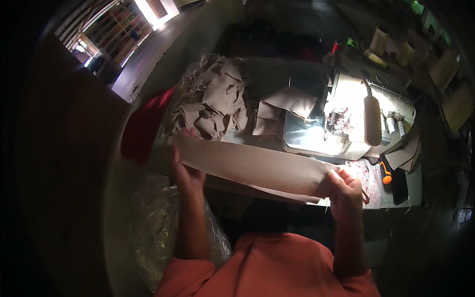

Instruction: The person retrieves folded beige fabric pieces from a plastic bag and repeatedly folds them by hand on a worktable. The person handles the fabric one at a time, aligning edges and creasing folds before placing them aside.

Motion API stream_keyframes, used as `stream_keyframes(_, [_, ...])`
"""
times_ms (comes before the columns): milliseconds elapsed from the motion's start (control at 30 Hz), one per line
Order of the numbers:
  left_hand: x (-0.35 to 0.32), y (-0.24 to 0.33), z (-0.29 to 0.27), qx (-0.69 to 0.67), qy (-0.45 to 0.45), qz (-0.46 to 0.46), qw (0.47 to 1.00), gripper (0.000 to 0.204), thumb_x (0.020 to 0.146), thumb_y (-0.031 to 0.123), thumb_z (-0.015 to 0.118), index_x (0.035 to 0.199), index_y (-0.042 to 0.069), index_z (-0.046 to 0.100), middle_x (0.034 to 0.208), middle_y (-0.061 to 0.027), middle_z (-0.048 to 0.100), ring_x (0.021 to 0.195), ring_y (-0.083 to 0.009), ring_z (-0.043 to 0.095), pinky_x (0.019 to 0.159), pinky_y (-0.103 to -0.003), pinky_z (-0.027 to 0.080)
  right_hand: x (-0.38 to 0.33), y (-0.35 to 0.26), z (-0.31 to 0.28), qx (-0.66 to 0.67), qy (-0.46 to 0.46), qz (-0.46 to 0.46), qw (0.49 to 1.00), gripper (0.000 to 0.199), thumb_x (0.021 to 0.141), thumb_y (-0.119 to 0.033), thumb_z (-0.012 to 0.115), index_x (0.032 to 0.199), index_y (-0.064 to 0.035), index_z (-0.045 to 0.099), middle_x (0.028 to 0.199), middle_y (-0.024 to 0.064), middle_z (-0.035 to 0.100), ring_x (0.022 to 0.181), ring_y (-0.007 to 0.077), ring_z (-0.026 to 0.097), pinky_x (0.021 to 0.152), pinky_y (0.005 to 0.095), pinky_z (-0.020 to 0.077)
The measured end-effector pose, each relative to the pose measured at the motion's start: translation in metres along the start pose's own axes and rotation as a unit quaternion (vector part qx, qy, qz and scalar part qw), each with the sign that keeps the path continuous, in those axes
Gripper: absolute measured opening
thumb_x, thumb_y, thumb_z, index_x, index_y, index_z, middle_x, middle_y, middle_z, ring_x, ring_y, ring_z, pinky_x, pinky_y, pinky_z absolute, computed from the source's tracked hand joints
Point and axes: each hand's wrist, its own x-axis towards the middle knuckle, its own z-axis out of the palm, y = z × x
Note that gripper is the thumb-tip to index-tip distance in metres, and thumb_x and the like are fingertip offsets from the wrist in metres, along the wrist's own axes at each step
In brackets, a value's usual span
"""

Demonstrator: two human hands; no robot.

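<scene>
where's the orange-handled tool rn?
In the head view, the orange-handled tool lies on the table's right side, just right of the right hand and below the sewing machine.

Beige fabric strip [257, 168]; orange shirt [277, 267]; red cloth [143, 126].

Long beige fabric strip [257, 168], stretched flat and slanting, held at both ends above the table edge

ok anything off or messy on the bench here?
Nothing damaged. The beige cut pieces lie in a loose, jumbled heap left of the sewing machine. The fabric strip is stretched flat between left hand and right hand.
</scene>
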Motion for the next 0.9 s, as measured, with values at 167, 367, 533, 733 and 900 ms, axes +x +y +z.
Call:
stream_keyframes(167, [-0.033, -0.033, 0.057, 0.450, -0.084, 0.043, 0.888, 0.043, 0.088, 0.020, 0.035, 0.122, -0.007, 0.033, 0.126, -0.0184, 0.035, 0.116, -0.0268, 0.037, 0.095, -0.038, 0.030, 0.010, 0.021, -0.004, 0.054, -0.033, 0.057, 0.996, 0.017, 0.084, -0.009, 0.048, 0.097, 0.0013, 0.050, 0.089, 0.0085, 0.058, 0.076, 0.0128, 0.058, 0.070, 0.0244, 0.0477])
stream_keyframes(367, [-0.077, -0.087, 0.095, 0.756, -0.438, 0.207, 0.441, 0.059, 0.079, 0.032, 0.051, 0.124, -0.002, 0.032, 0.131, -0.0228, 0.027, 0.123, -0.0371, 0.023, 0.099, -0.047, 0.020, -0.003, 0.014, 0.002, 0.060, -0.070, 0.079, 0.993, 0.026, 0.085, -0.012, 0.048, 0.105, 0.0056, 0.050, 0.094, 0.0077, 0.057, 0.082, 0.0101, 0.055, 0.073, 0.0219, 0.0446])
stream_keyframes(533, [-0.054, -0.085, 0.101, 0.651, -0.435, 0.049, 0.620, 0.077, 0.073, 0.051, 0.052, 0.123, -0.003, 0.032, 0.127, -0.0245, 0.030, 0.122, -0.0354, 0.026, 0.099, -0.042, 0.021, -0.006, 0.003, 0.003, -0.083, -0.090, 0.018, 0.992, 0.016, 0.081, -0.004, 0.052, 0.095, 0.0031, 0.055, 0.084, 0.0042, 0.059, 0.075, 0.0058, 0.054, 0.067, 0.0191, 0.0445])
stream_keyframes(733, [-0.035, -0.085, 0.125, 0.510, -0.350, -0.173, 0.766, 0.018, 0.078, 0.015, 0.058, 0.083, -0.002, 0.058, 0.071, -0.0089, 0.059, 0.068, -0.0112, 0.056, 0.061, -0.025, 0.045, -0.007, -0.001, 0.011, -0.079, -0.086, -0.026, 0.993, 0.015, 0.079, -0.003, 0.055, 0.092, 0.0043, 0.055, 0.081, 0.0045, 0.059, 0.070, 0.0054, 0.054, 0.062, 0.0182, 0.0450])
stream_keyframes(900, [-0.030, -0.085, 0.129, 0.559, -0.375, -0.069, 0.737, 0.013, 0.078, 0.013, 0.056, 0.081, 0.000, 0.057, 0.069, -0.0098, 0.057, 0.064, -0.0143, 0.055, 0.057, -0.027, 0.044, -0.012, 0.001, 0.003, -0.074, -0.075, -0.014, 0.994, 0.015, 0.078, -0.005, 0.058, 0.090, 0.0030, 0.056, 0.076, 0.0050, 0.060, 0.065, 0.0056, 0.054, 0.056, 0.0178, 0.0441])
